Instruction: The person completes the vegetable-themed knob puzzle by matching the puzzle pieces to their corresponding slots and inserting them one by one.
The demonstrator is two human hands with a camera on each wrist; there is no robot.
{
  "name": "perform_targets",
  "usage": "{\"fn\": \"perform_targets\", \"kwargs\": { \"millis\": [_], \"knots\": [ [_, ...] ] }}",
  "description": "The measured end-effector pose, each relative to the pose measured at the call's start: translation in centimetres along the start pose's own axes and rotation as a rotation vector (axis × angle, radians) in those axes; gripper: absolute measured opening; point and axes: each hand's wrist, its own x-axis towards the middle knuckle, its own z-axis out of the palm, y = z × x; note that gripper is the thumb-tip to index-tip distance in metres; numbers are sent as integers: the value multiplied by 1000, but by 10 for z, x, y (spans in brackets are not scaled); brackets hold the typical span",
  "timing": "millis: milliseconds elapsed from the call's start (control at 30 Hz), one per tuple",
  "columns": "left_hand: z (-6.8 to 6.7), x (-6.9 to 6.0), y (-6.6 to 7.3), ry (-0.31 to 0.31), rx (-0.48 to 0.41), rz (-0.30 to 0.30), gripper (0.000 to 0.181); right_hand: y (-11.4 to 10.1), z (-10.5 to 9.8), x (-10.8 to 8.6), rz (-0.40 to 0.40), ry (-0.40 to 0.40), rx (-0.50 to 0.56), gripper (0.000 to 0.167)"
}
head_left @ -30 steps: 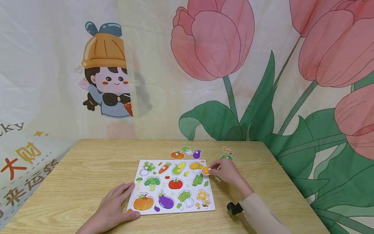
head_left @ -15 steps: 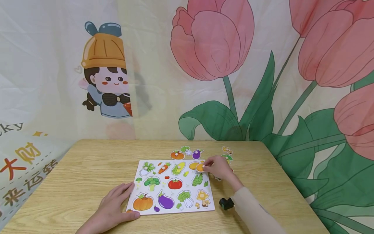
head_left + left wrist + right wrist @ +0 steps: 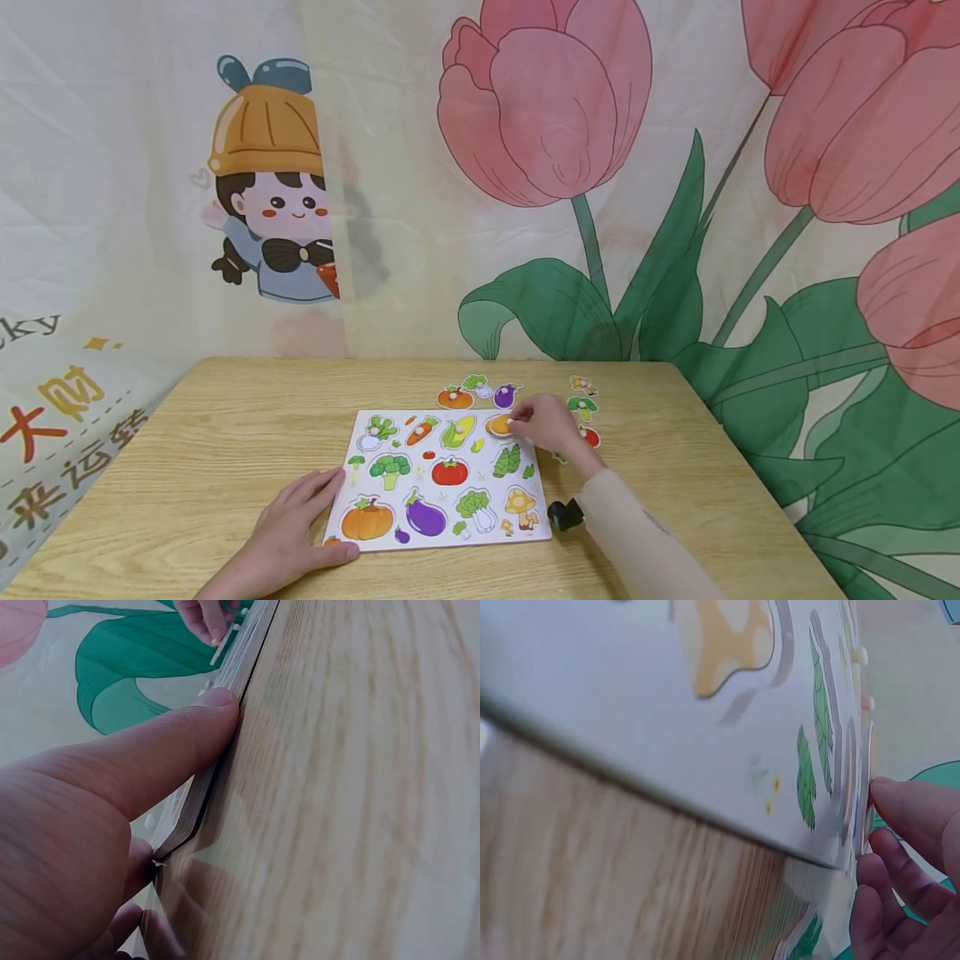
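Observation:
A white vegetable puzzle board (image 3: 442, 537) lies on the wooden table. At its lower left corner rests my left hand (image 3: 296, 512), fingers along the left side; in the left wrist view the thumb (image 3: 214, 697) presses on the edge. Over the board's upper right, my right hand (image 3: 546, 427) pinches an orange oval puzzle piece (image 3: 498, 425). That piece is over the printed orange oval shape, partly covered by the fingertips. Whether it is seated, I cannot tell. Knobbed radish (image 3: 373, 435), carrot (image 3: 422, 432) and corn (image 3: 458, 432) pieces stand along the board's top row.
Behind the board lie loose pumpkin (image 3: 455, 397), bok choy (image 3: 478, 385) and eggplant (image 3: 506, 395) pieces. To the right are mushroom (image 3: 582, 385), broccoli (image 3: 582, 407) and tomato (image 3: 590, 437) pieces, the last partly behind the right hand. A black device (image 3: 564, 514) sits at the right wrist.
My right hand has moved left with the orange piece, from the board's right edge onto the matching printed shape. The left hand has stayed where it was.

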Motion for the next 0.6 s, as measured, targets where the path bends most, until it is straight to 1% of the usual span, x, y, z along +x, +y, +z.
{"fn": "perform_targets", "kwargs": {
  "millis": [267,433,600],
  "knots": [
    [0,1,-1,-11,-6,-7,107,-3,6,7,9,-5,-1,8],
    [0,0,-1,0,-23,2,106,-3,10,12,23,1,-21,8],
    [0,0,-1,8,-30,10,106,-4,11,13,31,5,-21,9]
  ]
}}
